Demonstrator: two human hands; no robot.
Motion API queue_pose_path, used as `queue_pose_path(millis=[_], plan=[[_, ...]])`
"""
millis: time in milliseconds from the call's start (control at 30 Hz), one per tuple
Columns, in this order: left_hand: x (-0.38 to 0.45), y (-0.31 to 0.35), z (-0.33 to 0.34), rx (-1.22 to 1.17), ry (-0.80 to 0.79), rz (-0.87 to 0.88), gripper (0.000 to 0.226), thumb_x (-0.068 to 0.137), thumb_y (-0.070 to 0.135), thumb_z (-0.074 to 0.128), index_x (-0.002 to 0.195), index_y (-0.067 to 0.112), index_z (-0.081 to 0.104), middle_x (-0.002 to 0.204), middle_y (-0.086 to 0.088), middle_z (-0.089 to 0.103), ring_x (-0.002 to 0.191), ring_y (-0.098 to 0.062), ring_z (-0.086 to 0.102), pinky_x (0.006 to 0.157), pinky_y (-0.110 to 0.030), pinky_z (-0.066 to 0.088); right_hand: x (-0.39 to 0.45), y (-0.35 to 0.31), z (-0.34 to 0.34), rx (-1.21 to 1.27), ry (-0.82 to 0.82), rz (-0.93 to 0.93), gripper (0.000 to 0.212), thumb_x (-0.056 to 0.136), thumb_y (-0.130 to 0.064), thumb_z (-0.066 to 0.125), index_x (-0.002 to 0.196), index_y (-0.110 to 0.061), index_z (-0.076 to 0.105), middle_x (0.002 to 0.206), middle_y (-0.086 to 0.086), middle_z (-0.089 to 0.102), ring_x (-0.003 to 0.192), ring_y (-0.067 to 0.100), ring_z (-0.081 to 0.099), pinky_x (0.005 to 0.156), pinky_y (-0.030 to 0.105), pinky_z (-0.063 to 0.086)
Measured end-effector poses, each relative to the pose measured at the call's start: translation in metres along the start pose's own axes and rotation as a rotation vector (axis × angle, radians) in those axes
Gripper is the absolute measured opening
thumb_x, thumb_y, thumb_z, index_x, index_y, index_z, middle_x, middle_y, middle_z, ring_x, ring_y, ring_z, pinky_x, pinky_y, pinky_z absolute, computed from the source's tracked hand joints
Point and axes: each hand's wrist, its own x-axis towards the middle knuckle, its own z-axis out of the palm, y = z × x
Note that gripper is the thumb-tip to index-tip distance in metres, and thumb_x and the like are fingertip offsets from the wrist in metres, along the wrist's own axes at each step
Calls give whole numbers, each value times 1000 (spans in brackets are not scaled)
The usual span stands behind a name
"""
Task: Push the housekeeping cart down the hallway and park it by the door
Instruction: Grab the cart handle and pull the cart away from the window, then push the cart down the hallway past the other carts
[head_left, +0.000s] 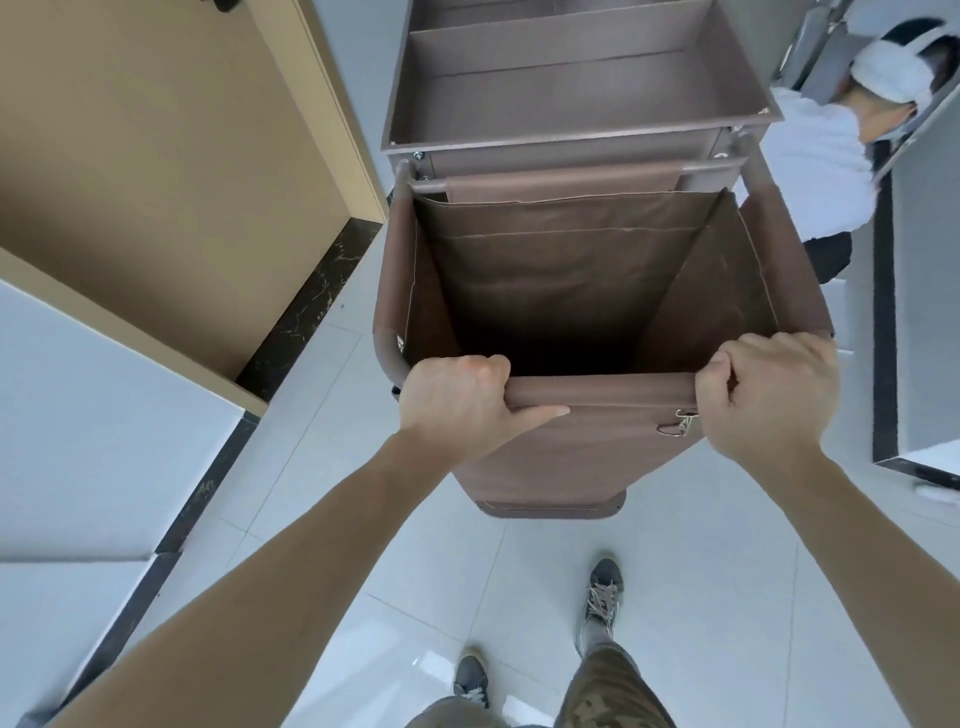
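Observation:
A brown housekeeping cart (582, 130) stands straight ahead of me on the pale tiled floor. Its near end is an open brown fabric laundry bag (571, 270) with nothing in it, and brown tray shelves lie beyond. My left hand (457, 400) is closed around the left part of the fabric-covered handle bar (602, 392). My right hand (769, 395) grips the bar's right end. A tan wooden door (156, 171) in its frame stands close on the left, beside the cart.
A person in a white shirt (815, 166) crouches at the cart's right side, close to it. A grey wall corner with dark skirting (885, 322) juts in on the right. White wall panels (93, 405) run along the left. My feet (602, 592) stand on the tiles behind the cart.

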Motion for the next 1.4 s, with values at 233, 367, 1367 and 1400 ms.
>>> queue_pose_path(millis=[233,367,1367,1400], plan=[[82,-28,16,18,22,13,71,78,86,44,53,21,29,44,9,32,36,-15,30,45,-18,11,73,7,47,49,-39,-65,45,98,-28,42,55,-17,43,52,-2,40,54,25,36,71,39,32],[124,-48,29,53,-2,-19,76,76,87,43,53,15,41,44,4,42,38,-20,39,40,-24,29,108,13,70,95,-145,-126,57,100,-60,39,63,-18,51,59,-3,46,61,22,42,75,39,32],[511,-203,129,-6,34,26,68,74,89,42,51,26,30,42,12,33,36,-9,31,45,-16,16,439,39,303,102,-215,-44,63,82,-83,47,63,-23,48,62,-8,45,64,17,42,76,34,32],[524,-209,132,7,23,21,69,74,90,42,50,26,33,42,12,34,36,-9,32,44,-16,17,449,39,311,103,-217,-42,65,82,-84,46,63,-23,48,62,-8,46,63,17,42,75,34,32]])
